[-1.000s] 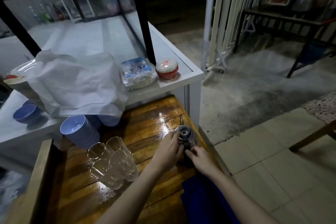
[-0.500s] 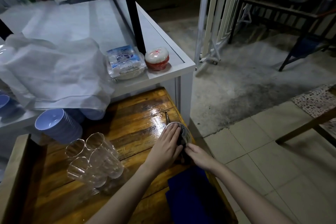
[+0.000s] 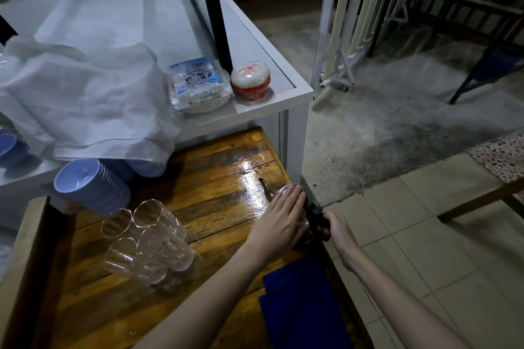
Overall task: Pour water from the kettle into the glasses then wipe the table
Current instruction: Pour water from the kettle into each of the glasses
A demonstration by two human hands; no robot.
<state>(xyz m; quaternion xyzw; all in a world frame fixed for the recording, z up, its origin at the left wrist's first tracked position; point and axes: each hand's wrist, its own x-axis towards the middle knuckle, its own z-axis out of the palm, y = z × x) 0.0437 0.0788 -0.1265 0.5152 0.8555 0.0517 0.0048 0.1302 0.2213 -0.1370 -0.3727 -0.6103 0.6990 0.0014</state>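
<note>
A white counter (image 3: 272,100) fills the far left of the scene, with a black post (image 3: 215,22) rising from it and a crumpled sheet of white plastic (image 3: 85,102) spread over its near edge. Below and nearer runs the wooden table (image 3: 209,178), its planks shining wet toward the right. A folded blue cloth (image 3: 300,303) lies on the table's near right part, between the two forearms. Further left a stack of blue bowls (image 3: 90,184) rests on its side under the counter's edge, and just near of it stand four clear glasses (image 3: 147,241), bunched together and touching. On the counter's right end sit a clear packet with blue print (image 3: 197,83) and, just beside it, a small red and white lidded container (image 3: 251,81). The metal kettle (image 3: 279,191) stands at the table's right edge, its thin spout pointing far and left. The left hand (image 3: 280,218) lies flat over the kettle's lid, fingers (image 3: 293,197) together and pressed down on the top. The right hand (image 3: 336,228) is curled round the kettle's dark handle (image 3: 316,214) from the right side, closed on it in a grip. Beyond the table edge to the right lie pale floor tiles (image 3: 425,249) and rough concrete.
</note>
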